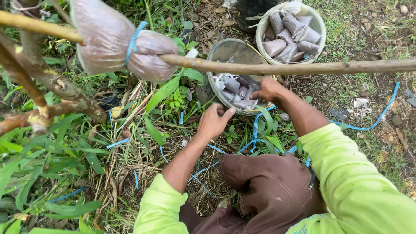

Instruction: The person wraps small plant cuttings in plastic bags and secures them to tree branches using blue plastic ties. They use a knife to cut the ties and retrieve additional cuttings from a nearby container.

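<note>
right hand [268, 90] reaches into grey round bucket [236, 73], grip closed on a small soil-filled plastic packet [246, 103]. left hand [213, 121] nearer the body, fingers curled, contents unclear.

Grey soil-filled packets [237, 89] heaped in a round bucket [216, 52] on grass.
</note>
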